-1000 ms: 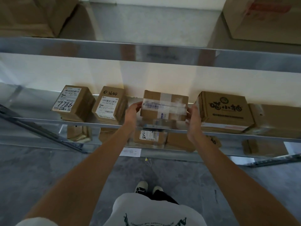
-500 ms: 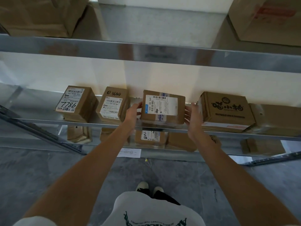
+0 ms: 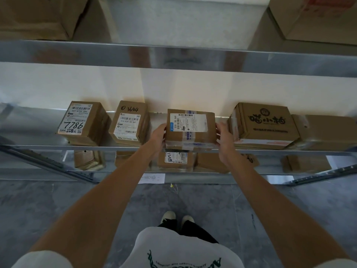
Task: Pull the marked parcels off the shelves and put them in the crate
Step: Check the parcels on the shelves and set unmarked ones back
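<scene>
Both hands on one parcel, middle shelf.

Left hand [image 3: 158, 134] and right hand [image 3: 224, 136] grip opposite sides of the labelled parcel [image 3: 190, 128], which sits at the shelf [image 3: 58, 147] front edge. Arms reach forward, nearly straight. Risk: side-pressure grip could slip on the tape, or the right hand could drag the printed box [image 3: 264, 125] just beside it. No crate in view.

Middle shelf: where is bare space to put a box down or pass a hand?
Bare metal lies left of the 7786 box, to the end of the middle shelf. A narrow gap separates the 3644 box from the held parcel; the left hand fills it. Right of the parcel it is crowded: the right hand sits against the printed box.
</scene>
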`<state>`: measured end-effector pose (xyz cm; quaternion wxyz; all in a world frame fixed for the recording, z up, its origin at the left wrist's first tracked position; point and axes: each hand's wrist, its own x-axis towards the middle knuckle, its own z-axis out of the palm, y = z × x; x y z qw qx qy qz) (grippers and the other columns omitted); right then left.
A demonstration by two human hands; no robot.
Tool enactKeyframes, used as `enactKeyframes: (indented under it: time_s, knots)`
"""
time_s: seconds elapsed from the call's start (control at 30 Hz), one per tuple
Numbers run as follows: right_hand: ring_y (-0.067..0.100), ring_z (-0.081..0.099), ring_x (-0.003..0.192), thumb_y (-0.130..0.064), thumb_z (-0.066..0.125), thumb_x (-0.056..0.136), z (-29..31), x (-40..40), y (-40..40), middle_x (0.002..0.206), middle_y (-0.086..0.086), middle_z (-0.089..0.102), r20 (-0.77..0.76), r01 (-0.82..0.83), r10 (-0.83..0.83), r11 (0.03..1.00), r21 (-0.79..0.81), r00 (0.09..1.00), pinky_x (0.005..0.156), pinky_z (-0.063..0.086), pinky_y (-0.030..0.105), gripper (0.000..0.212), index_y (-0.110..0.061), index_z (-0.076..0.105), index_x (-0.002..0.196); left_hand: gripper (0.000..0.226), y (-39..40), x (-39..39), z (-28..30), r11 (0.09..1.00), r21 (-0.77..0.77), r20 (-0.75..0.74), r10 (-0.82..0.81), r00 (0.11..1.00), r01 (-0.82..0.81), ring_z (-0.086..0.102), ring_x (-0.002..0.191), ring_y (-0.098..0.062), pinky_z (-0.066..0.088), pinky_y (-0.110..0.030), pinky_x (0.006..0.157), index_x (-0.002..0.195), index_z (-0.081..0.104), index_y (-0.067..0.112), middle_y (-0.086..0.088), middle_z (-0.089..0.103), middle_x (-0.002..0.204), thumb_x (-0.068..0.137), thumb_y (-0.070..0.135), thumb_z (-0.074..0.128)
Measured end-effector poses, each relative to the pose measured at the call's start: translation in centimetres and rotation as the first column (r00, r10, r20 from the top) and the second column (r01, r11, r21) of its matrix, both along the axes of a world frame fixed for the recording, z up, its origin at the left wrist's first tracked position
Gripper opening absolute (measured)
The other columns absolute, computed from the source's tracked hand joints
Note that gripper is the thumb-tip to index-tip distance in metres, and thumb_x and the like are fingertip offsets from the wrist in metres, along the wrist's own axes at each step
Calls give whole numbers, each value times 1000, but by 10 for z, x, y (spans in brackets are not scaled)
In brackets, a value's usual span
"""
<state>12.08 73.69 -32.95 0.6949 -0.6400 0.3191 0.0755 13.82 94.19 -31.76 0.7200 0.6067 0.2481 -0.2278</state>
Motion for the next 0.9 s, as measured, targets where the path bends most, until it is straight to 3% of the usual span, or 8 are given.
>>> enactKeyframes:
  time_s: [0.17, 0.27, 0.37, 0.5, 0.6, 0.7, 0.8, 0.9]
  knots:
    - [17, 61, 110, -48, 41, 100, -2, 6, 8, 110, -2, 70, -18, -77, 76, 996, -35, 997, 107, 44, 43, 36, -26, 69, 107, 33, 0, 7, -2, 999, 51, -4, 8, 1000, -8, 59, 101, -19, 48, -35, 96, 119, 57, 16, -9, 61, 124, 104, 30, 32]
    - [18, 57, 116, -36, 31, 106, -7, 6, 12, 121, 0, 65, 43, -83, 89, 988, -133, 995, 105, 44, 37, 39, -25, 62, 127, 30, 0, 7, -3, 1000, 9, -22, 25, 999, -25, 61, 89, -15, 51, -31, 80, 112, 58, 20, -5, 63, 112, 105, 31, 31]
    - [20, 53, 119, -32, 30, 107, -9, 5, 12, 123, 1, 61, 49, -51, 59, 987, -150, 997, 105, 44, 37, 39, -25, 56, 136, 34, 2, 7, -2, 1000, 14, -10, 26, 1000, -26, 61, 97, -19, 50, -38, 93, 119, 57, 16, -5, 62, 109, 105, 31, 30]
    - [19, 57, 112, -30, 38, 106, 4, 13, 2, 117, 1, 61, 38, 13, -7, 988, -151, 999, 97, 48, 34, 34, -18, 59, 131, 45, 0, 9, -12, 964, 255, 226, 16, 974, -75, 59, 115, -28, 53, -43, 94, 127, 50, 11, -14, 56, 126, 98, 41, 36]
    - [17, 57, 115, -31, 46, 103, 28, 15, -17, 127, 2, 60, 123, 78, -59, 985, -151, 991, 101, 45, 30, 36, -15, 57, 133, 47, -10, 11, -5, 921, 343, 454, 12, 891, -187, 49, 125, -21, 49, -42, 100, 138, 41, 26, -3, 38, 144, 95, 44, 39]
    - [18, 61, 110, -25, 48, 102, 51, 10, -41, 119, 5, 66, 208, 151, -95, 950, -272, 973, 97, 48, 29, 29, -14, 65, 122, 42, -35, 19, 10, 899, 405, 643, -151, 751, -166, 39, 133, -16, 41, -43, 109, 140, 40, 29, 4, 35, 146, 98, 32, 39]
    - [17, 60, 98, -19, 44, 101, 61, 0, -74, 115, 8, 68, 248, 248, -145, 853, -460, 958, 85, 46, 29, 30, -11, 68, 117, 40, -75, 16, 21, 916, 396, 686, -249, 684, -65, 35, 137, -12, 31, -37, 116, 142, 42, 19, 0, 38, 149, 102, 22, 40]
    - [14, 55, 103, -14, 41, 100, 53, -12, -119, 120, 3, 65, 239, 329, -234, 784, -526, 942, 88, 40, 26, 36, -11, 66, 126, 42, -115, 1, 25, 934, 350, 631, -297, 716, 78, 31, 140, -13, 24, -37, 119, 144, 40, 17, 0, 37, 152, 102, 20, 39]
